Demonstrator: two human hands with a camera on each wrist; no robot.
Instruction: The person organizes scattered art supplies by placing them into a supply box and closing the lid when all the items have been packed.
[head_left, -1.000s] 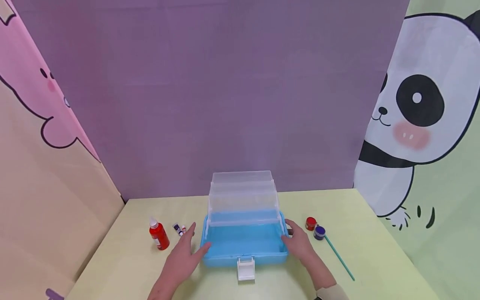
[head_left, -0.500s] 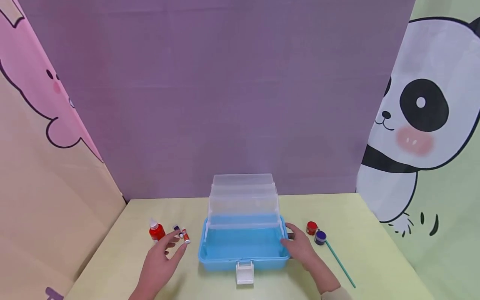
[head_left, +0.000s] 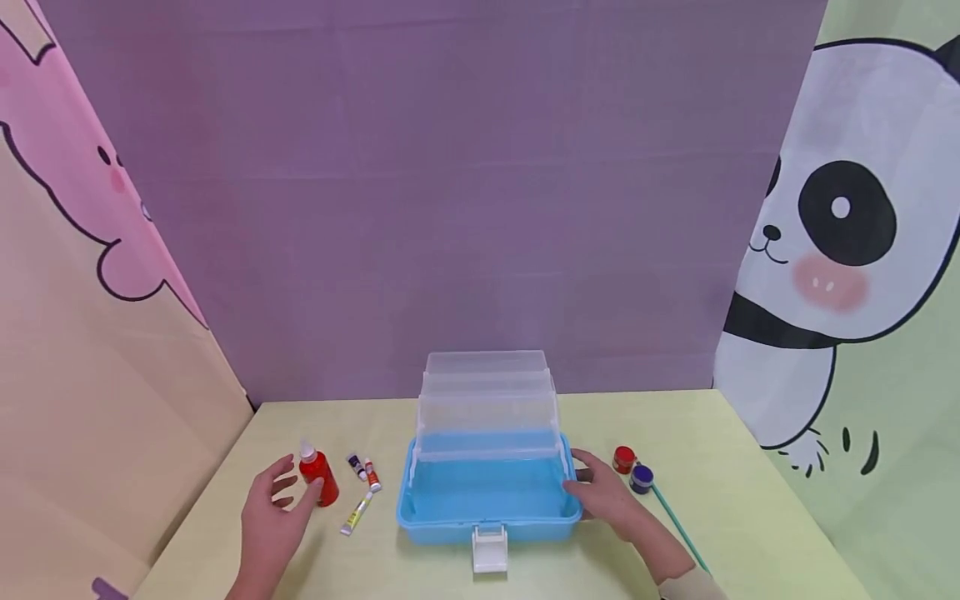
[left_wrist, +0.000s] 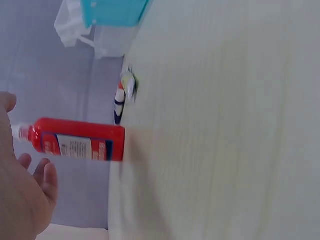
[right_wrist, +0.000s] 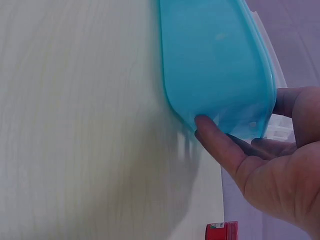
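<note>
My left hand is beside a red squeeze bottle with a pale nozzle, standing upright on the table. Thumb and fingers are spread about the bottle, with space between them and its sides in the left wrist view. A blue plastic box stands in the middle, its clear lid raised and a white latch hanging at the front. My right hand grips the box's right side: in the right wrist view the thumb lies over the rim and the fingers go round the outer wall.
Between bottle and box lie three small paint tubes: dark blue, red and yellow. To the right of the box are a red paint pot, a blue paint pot and a thin green stick. A purple backdrop rises behind the table.
The left hand has moved left, from the box's left edge, past the paint tubes, to the red bottle. The yellow tube has come into sight. The right hand stays on the box.
</note>
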